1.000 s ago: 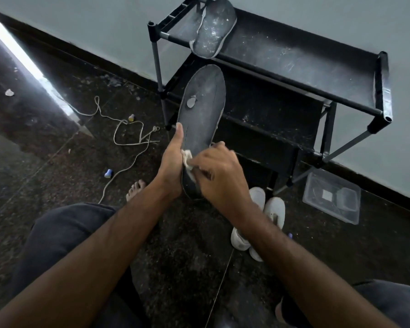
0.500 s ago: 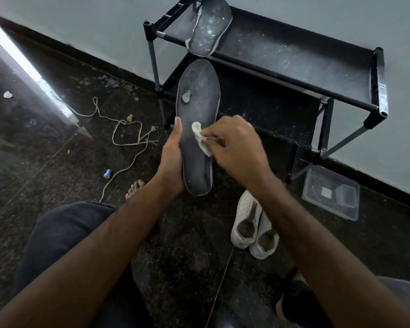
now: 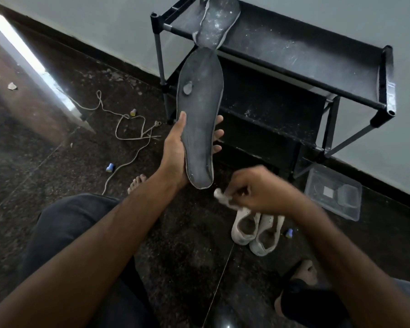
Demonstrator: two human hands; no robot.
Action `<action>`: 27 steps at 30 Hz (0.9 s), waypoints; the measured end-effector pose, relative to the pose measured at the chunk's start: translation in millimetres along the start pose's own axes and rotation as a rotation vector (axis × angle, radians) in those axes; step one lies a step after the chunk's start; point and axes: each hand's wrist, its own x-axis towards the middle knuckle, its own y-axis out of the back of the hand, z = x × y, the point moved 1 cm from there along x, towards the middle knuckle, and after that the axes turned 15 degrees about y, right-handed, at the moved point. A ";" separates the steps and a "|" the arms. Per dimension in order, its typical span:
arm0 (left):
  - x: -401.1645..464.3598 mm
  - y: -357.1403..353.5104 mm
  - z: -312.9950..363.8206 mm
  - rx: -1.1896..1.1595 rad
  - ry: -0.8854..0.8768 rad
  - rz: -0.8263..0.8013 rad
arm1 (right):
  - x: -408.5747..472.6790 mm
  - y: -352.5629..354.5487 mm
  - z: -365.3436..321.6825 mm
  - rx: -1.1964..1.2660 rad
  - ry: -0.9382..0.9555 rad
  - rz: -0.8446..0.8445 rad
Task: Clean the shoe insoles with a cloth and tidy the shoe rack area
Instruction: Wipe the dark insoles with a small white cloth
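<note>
My left hand [image 3: 175, 150] grips a long dark grey insole [image 3: 199, 110] by its heel end and holds it upright in front of the shoe rack [image 3: 305, 74]; a pale worn spot shows near its middle. Below and right of the heel, my right hand [image 3: 258, 190] is closed on a small white cloth [image 3: 223, 197], clear of the insole and blurred. A second, dusty insole [image 3: 217, 20] lies on the rack's top shelf at its left end.
A pair of white shoes [image 3: 256, 230] sits on the dark floor under my right hand. A clear plastic box [image 3: 333, 194] lies by the wall at the right. White laces [image 3: 128, 129] and small blue caps are scattered to the left. My bare feet rest on the floor.
My right hand has pulled the cloth off the insole, moving down and to the right. The left hand still holds the insole upright.
</note>
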 end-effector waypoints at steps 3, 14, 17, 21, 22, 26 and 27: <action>1.7 -2.8 -1.8 0.008 0.005 0.017 | 3.2 35.5 -1.5 -0.075 -0.075 0.421; 3.6 -4.8 -3.2 -0.047 0.085 0.011 | 47.0 12.6 0.0 -0.541 0.000 0.576; 6.7 -4.8 -6.0 -0.018 0.053 0.051 | 37.0 31.8 9.1 -0.519 -0.230 0.765; 2.0 -10.7 -8.0 0.044 0.005 0.154 | 51.8 31.9 -17.7 -0.433 -0.084 0.864; 0.5 -11.8 -7.9 0.039 -0.007 0.157 | 59.7 26.0 -26.2 -0.470 0.006 0.802; -2.1 -12.1 -3.5 -0.121 0.039 0.034 | 75.2 21.9 -22.7 -0.622 0.119 0.686; -1.6 -12.1 -3.3 -0.126 0.047 0.015 | 75.0 27.1 -13.4 -0.637 0.067 0.692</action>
